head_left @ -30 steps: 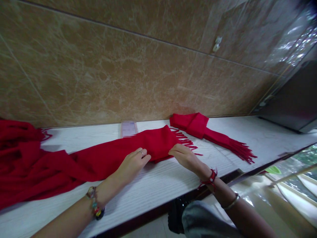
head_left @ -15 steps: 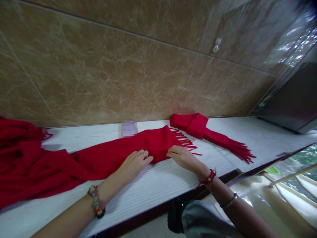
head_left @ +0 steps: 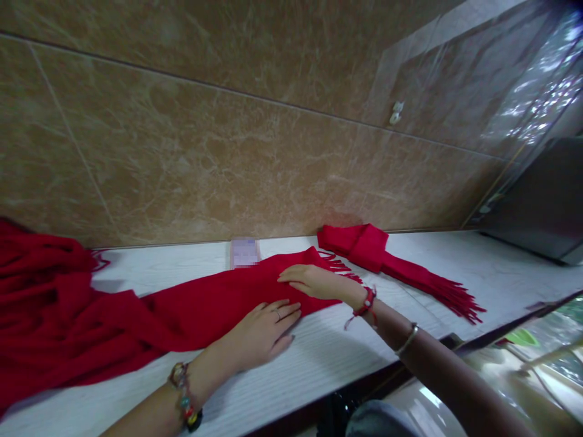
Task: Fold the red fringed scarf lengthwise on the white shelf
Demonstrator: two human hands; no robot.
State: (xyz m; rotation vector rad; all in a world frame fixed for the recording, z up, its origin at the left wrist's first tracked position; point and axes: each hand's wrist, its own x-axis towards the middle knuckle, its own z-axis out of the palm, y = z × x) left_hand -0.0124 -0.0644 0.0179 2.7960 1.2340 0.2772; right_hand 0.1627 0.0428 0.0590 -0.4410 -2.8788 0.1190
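A long red scarf (head_left: 214,300) lies along the white tabletop, bunched up at the left and flat toward its fringed right end. My left hand (head_left: 266,334) rests on the scarf's near edge, palm down, with fingers stretched out and the thumb over the table. Above and to the right of it, my right hand (head_left: 314,282) lies on the flat part near the fringe, its fingers extended over the cloth. Neither hand grips the fabric. A second red scarf (head_left: 364,246), folded with a knot-like wrap and a fringed tail, lies just beyond the right hand.
A small pale packet or card (head_left: 245,252) sits at the back against the brown marbled wall (head_left: 228,152). A dark grey box-like object (head_left: 537,200) stands at the far right end of the white table (head_left: 291,376). A green item (head_left: 522,337) is below the front edge.
My right hand has moved left from the scarf's near edge onto its middle. My left hand has flattened, with its fingers spreading. The view has tilted slightly upward.
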